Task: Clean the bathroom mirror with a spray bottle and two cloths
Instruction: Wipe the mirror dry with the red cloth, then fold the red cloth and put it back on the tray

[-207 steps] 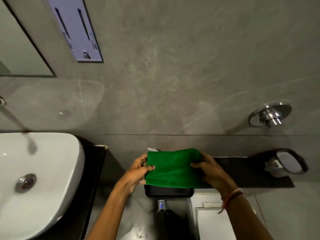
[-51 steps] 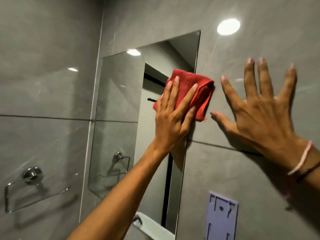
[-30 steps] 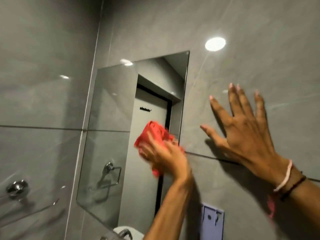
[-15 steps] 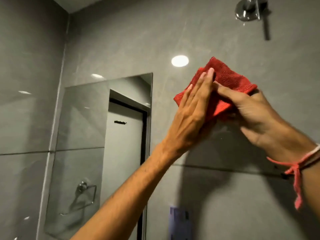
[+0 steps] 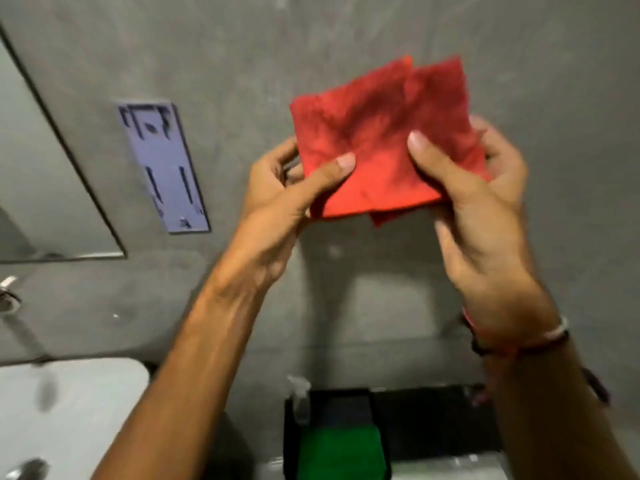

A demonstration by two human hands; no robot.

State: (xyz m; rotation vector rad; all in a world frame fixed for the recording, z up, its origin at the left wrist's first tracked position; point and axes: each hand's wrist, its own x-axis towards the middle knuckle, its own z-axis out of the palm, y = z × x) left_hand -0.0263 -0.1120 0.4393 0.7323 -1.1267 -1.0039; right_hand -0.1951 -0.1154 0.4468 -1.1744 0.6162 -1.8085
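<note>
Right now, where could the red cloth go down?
Free: the dark ledge right of the black tray, and the white sink rim at left. Crowded: the tray, holding the green cloth and spray bottle.

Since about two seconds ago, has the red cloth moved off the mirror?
Yes. The red cloth was pressed on the mirror then; now both hands hold it off the glass, to the right of the purple wall bracket, before the grey wall.

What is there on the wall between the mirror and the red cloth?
In the head view, a pale purple mounting plate on the grey wall lies between the mirror and the red cloth.
</note>
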